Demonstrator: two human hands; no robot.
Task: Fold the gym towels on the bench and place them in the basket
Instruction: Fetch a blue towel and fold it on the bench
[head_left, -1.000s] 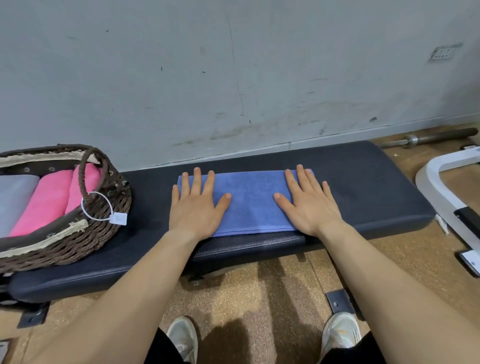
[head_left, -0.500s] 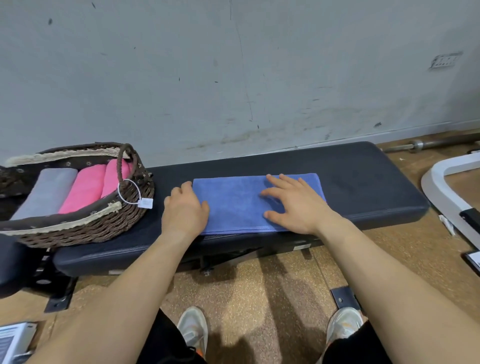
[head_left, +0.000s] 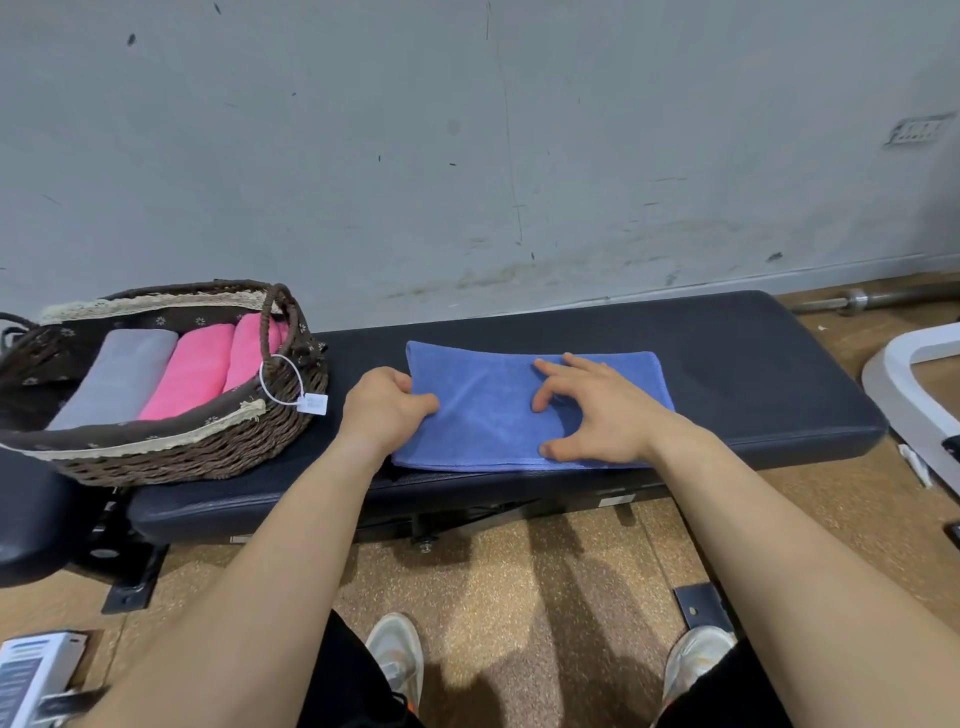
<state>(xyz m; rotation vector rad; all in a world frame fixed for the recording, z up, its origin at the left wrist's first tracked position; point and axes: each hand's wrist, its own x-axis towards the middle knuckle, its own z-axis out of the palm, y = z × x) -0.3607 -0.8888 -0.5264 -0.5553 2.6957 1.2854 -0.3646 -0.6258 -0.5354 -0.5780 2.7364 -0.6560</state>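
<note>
A folded blue towel (head_left: 488, 410) lies flat on the dark padded bench (head_left: 737, 374). My left hand (head_left: 382, 408) grips the towel's left edge, thumb on top and fingers curled under it. My right hand (head_left: 597, 410) rests on the right half of the towel with spread, bent fingertips pressing the cloth. At the bench's left end stands a brown wicker basket (head_left: 171, 457). Inside it lie a rolled grey towel (head_left: 117, 379) and two pink towels (head_left: 200, 369) side by side.
A grey wall runs close behind the bench. A white metal frame (head_left: 904, 364) stands on the floor to the right, with a barbell (head_left: 878, 299) along the wall. My shoes (head_left: 397, 654) are on the speckled floor below the bench edge.
Both hands lay flat on the towel a second ago. My left hand has since curled round the left edge, and my right hand has slid inward with its fingers arched. The view shifted left.
</note>
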